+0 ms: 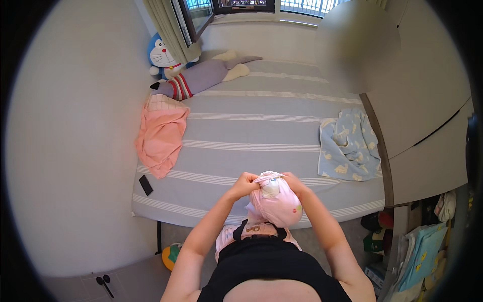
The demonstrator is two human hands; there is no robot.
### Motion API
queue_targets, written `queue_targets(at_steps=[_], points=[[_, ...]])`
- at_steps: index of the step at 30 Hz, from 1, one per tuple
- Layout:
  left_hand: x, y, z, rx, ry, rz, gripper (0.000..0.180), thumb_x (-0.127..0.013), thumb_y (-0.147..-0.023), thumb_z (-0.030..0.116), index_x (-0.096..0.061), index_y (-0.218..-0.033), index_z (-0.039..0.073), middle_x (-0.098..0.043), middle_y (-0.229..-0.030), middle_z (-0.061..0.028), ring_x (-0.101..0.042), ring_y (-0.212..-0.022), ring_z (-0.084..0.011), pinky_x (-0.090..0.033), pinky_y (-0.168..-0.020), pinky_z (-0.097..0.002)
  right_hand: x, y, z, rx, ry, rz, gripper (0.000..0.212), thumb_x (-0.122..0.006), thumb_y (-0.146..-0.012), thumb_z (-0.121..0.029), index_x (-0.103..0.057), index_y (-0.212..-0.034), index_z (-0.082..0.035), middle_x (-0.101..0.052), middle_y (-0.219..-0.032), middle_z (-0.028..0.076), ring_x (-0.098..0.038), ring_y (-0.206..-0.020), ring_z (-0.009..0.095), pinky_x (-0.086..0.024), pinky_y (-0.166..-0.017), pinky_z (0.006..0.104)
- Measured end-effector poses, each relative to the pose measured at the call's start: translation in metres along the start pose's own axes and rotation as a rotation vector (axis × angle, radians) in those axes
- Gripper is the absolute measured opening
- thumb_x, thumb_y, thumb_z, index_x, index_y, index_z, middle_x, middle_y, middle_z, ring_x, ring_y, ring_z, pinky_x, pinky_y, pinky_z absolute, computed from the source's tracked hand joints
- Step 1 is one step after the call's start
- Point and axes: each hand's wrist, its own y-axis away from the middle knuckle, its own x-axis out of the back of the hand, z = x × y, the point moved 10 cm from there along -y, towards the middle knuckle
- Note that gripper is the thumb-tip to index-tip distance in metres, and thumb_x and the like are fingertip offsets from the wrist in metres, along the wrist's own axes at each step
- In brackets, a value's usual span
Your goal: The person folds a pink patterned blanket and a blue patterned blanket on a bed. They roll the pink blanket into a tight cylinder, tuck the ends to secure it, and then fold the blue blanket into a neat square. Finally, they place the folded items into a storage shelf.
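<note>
A pink cloth item (284, 204), rounded and bunched up, is in front of my chest near the bed's front edge. It has a white part near its gathered top and a small red and green print on one side; its exact kind I cannot tell. My left hand (245, 185) pinches the gathered top edge from the left. On the opposite side my right hand (294, 183) is at the same edge, its fingers mostly hidden behind the cloth. Below it, pale printed fabric and black straps show against my black top.
The bed (241, 132) has a grey-blue striped sheet. On it lie a pink cloth (163, 133), a black phone (146, 185), a long grey plush toy (206, 78) and a light blue patterned blanket (349, 148). A blue plush toy (162, 56) sits by the curtain. Cabinets stand right.
</note>
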Motion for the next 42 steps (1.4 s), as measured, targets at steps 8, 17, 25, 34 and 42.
queue_targets(at_steps=[8,17,25,34,42], points=[[0.03,-0.008,0.021,-0.33,-0.23,0.255,0.012,-0.051,-0.08,0.003,-0.061,-0.087,0.004,-0.059,-0.086,-0.0025,-0.054,-0.075,-0.0088,-0.044,-0.065,-0.0211,-0.003,0.005,-0.01,0.138,-0.314,-0.204,0.023,-0.052,-0.086,-0.015,-0.06,-0.097,0.003,-0.063,-0.088,0.009,-0.061,-0.077,0.014,-0.051,-0.068,0.0281],[0.043,0.001,-0.083,0.156,0.728,0.562,0.026,-0.037,-0.08,-0.003,-0.05,-0.102,-0.002,-0.058,-0.097,-0.0141,-0.059,-0.086,-0.0214,-0.05,-0.074,-0.0334,0.076,0.034,-0.021,0.501,-0.039,0.25,0.064,-0.059,-0.08,-0.039,-0.036,-0.127,-0.003,-0.045,-0.124,0.012,-0.042,-0.116,0.02,-0.035,-0.094,0.0317],[0.035,-0.015,-0.068,0.162,0.871,0.514,0.033,-0.037,-0.084,-0.001,-0.044,-0.116,-0.003,-0.054,-0.109,-0.0167,-0.057,-0.095,-0.0265,-0.05,-0.08,-0.0377,0.017,0.041,-0.016,0.919,1.09,0.362,0.113,-0.079,-0.054,-0.026,-0.006,-0.137,-0.002,-0.013,-0.139,0.027,-0.025,-0.125,0.039,-0.027,-0.1,0.0413],[0.082,-0.007,-0.013,-0.032,0.331,0.539,0.024,-0.045,-0.083,0.004,-0.055,-0.104,0.002,-0.06,-0.094,-0.0105,-0.06,-0.082,-0.0178,-0.05,-0.069,-0.0291,0.037,0.007,-0.081,1.117,1.118,0.683,0.051,-0.071,-0.06,-0.017,-0.051,-0.105,-0.005,-0.056,-0.093,0.014,-0.054,-0.09,0.031,-0.041,-0.084,0.0373],[0.199,0.016,-0.035,-0.034,0.567,0.735,0.023,-0.052,-0.08,0.007,-0.052,-0.101,-0.001,-0.059,-0.092,-0.0149,-0.06,-0.08,-0.0211,-0.05,-0.07,-0.0312,0.024,-0.007,-0.055,0.566,0.299,0.105,0.036,-0.054,-0.058,0.0,-0.057,-0.094,0.0,-0.059,-0.084,0.004,-0.057,-0.077,0.015,-0.047,-0.071,0.0264]])
